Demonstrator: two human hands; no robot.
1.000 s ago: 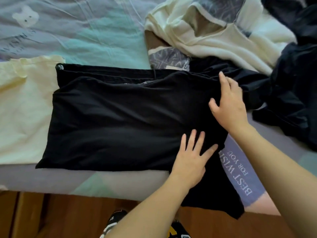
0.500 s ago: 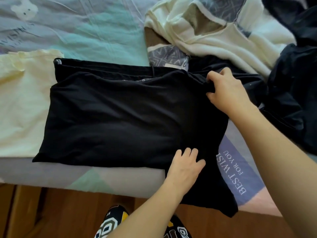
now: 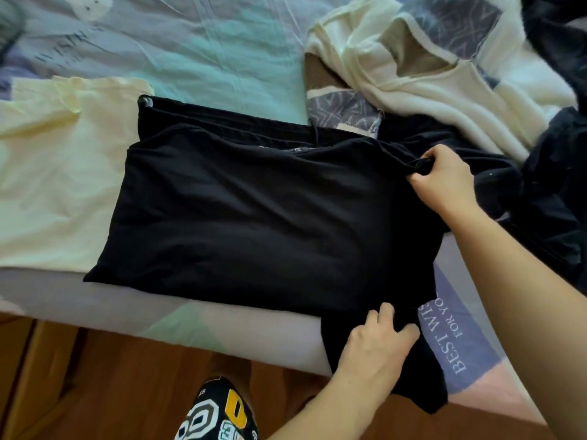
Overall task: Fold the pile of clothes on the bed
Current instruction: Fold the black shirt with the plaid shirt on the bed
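- A black garment (image 3: 263,223) lies spread flat across the near part of the bed (image 3: 197,49), its right end running past the mattress edge and hanging toward the floor.
- The right hand (image 3: 444,182) pinches a bunched fold of the black garment at its far right corner, fingers curled round the cloth.
- The left hand (image 3: 378,341) grips the garment's near right edge where it drops over the side of the bed, fingers curled into the fabric.
- A pale yellow shirt (image 3: 60,173) lies flat to the left, with the black garment's left end overlapping it.
- A cream and patterned top (image 3: 422,84) sits crumpled at the far right of the bed, just beyond the black garment.
- More dark clothes (image 3: 552,198) are heaped at the right edge; how many pieces there are is hard to make out.
- The bed's sheet has pastel patches and printed lettering (image 3: 451,335) near the left hand.
- A wooden floor (image 3: 111,382) shows below the mattress edge, with patterned shorts (image 3: 219,414) on the person at bottom centre.
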